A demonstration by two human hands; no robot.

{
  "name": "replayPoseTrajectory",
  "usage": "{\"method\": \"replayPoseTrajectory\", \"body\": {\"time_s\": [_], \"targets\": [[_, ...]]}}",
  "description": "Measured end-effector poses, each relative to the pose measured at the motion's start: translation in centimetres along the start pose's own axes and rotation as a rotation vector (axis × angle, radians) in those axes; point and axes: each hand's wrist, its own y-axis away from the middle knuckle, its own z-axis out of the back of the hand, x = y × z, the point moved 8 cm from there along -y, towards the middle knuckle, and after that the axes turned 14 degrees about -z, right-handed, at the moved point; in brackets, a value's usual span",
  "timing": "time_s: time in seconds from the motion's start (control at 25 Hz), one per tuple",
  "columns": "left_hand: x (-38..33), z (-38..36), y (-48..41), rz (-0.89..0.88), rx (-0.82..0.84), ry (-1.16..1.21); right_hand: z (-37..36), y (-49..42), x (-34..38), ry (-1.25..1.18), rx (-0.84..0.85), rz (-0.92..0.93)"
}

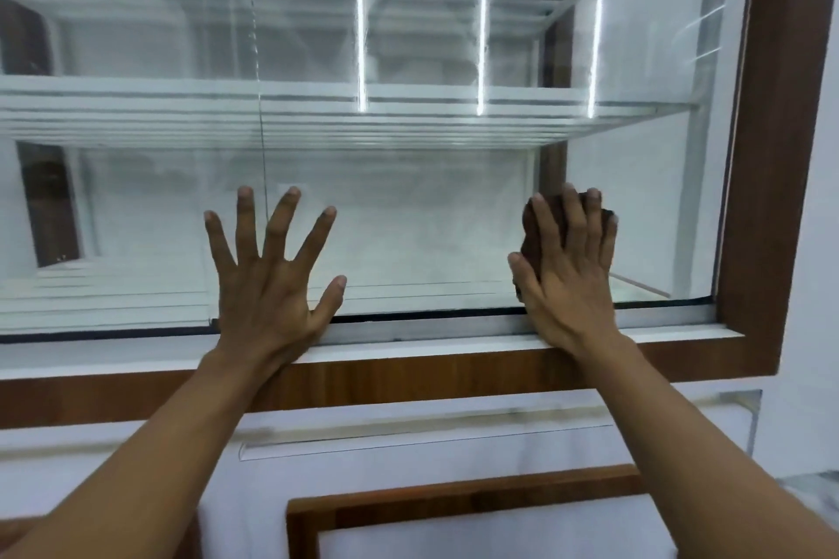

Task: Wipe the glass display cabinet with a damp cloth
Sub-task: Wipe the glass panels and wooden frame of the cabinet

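Left hand [268, 286]: flat against the glass pane [417, 222], fingers straight and spread wide, pointing up; heel of the palm at the pane's lower edge.
Glass shelf [318, 113]: inside the cabinet, above both hands, running left to right.
Cloth [530, 236]: dark brown, bunched against the lower right of the pane; its long axis runs up and down, mostly hidden under the fingers.
Right hand [567, 281]: fingers straight and close together, pressing the cloth to the glass.
Wooden frame [772, 150]: just beside the right hand.
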Motion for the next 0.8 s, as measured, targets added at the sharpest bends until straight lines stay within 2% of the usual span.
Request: {"method": "replayPoseTrajectory", "body": {"time_s": [0.04, 0.08, 0.2, 0.24, 0.32, 0.4, 0.48, 0.52, 0.64, 0.68, 0.72, 0.8], "targets": [[0.1, -0.1, 0.0, 0.007, 0.004, -0.012, 0.0, -0.1, -0.2, -0.005, -0.004, -0.048], [0.2, -0.1, 0.0, 0.013, 0.005, -0.019, -0.1, -0.2, 1.5, -0.006, -0.005, -0.022], [0.1, 0.0, 0.2, 0.008, 0.005, -0.024, -1.4, 1.5, 10.1, 0.021, 0.060, 0.347], [0.1, 0.1, 0.2, -0.001, 0.002, -0.023, -1.7, 2.2, 10.8, 0.031, 0.075, 0.405], [0.1, 0.2, 0.3, -0.011, -0.001, -0.014, -1.2, 2.0, 7.3, 0.015, 0.027, 0.325], [0.0, 0.0, 0.3, -0.006, 0.001, -0.010, -0.4, 0.6, 0.9, -0.018, -0.005, 0.059], [-0.5, 0.0, 0.0, 0.001, -0.003, -0.017, 0.2, -0.6, -2.0, -0.050, -0.027, -0.137], [-0.7, -0.1, -0.1, 0.002, -0.002, -0.016, 0.2, -1.0, -0.7, -0.061, -0.043, -0.125], [-0.7, 0.0, -0.2, 0.010, -0.010, -0.014, -1.3, 1.7, 8.0, -0.028, 0.027, 0.319], [-0.8, 0.1, -0.1, 0.005, -0.009, -0.015, -1.7, 3.0, 8.6, 0.003, 0.068, 0.414], [-0.7, 0.2, 0.0, -0.002, -0.006, -0.015, -1.8, 3.4, 7.5, 0.021, 0.064, 0.427], [-0.5, 0.1, 0.2, -0.019, 0.021, -0.006, -1.1, 2.3, 2.4, 0.007, 0.035, 0.229]]}}
